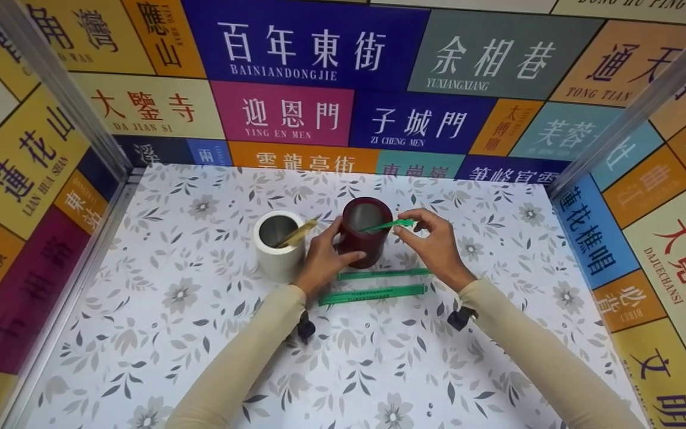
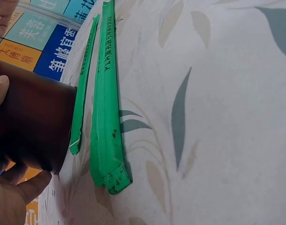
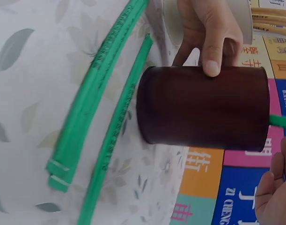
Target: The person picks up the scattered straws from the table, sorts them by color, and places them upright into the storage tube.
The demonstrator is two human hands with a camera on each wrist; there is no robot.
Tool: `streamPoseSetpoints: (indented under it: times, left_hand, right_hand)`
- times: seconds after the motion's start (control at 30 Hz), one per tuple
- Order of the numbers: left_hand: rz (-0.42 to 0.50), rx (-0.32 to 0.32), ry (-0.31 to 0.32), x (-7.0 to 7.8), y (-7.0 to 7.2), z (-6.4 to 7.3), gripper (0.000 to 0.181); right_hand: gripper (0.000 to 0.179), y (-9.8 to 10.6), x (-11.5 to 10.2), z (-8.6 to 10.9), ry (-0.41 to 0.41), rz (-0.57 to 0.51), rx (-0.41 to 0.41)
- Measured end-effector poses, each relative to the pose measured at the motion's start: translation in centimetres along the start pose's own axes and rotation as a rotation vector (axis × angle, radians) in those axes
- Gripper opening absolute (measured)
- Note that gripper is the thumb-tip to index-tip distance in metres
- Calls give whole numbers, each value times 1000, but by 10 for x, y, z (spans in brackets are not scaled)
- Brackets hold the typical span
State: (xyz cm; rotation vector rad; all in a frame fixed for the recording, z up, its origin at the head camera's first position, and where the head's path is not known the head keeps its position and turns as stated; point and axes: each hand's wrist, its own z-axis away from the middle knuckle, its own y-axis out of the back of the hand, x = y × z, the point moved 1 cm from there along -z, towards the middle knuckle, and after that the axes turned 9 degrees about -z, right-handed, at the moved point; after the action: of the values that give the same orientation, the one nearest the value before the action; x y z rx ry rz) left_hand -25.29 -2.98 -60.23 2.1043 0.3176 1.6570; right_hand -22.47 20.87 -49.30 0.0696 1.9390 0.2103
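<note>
A dark red cylindrical cup (image 1: 374, 245) stands on the table, its mouth facing up. My left hand (image 1: 321, 257) holds it from the left side, the thumb across its front wall. My right hand (image 1: 436, 243) pinches one end of a green-wrapped straw (image 1: 386, 225) over the cup's right rim; the other end reaches down inside the mouth. Just in front of the cup lie more green-wrapped straws (image 2: 108, 98), printed with dark lettering. One slimmer green wrapper (image 3: 115, 126) lies nearest the cup's base.
To the left of my left hand stands a white cup (image 1: 279, 262) with several thin wooden sticks (image 1: 297, 233) leaning in it. The table (image 1: 212, 357) has a leaf-and-flower print. Panels with large lettering (image 1: 283, 113) enclose the back and sides.
</note>
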Motion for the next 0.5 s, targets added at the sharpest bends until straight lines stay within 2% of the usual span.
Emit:
streamPoseSetpoints:
  times: [0.1,0.23,0.5]
  left_hand:
    - [14,-7,7,0,0,0,97]
    - [23,-12,11,-1,0,0,97]
    - [14,-17,18,-3,-1,0,100]
  right_hand:
    - [17,7,18,6,-9,2,1]
    - [15,18,53,16,-27,5,-22]
    - [15,25,98,41,-114,1,-115]
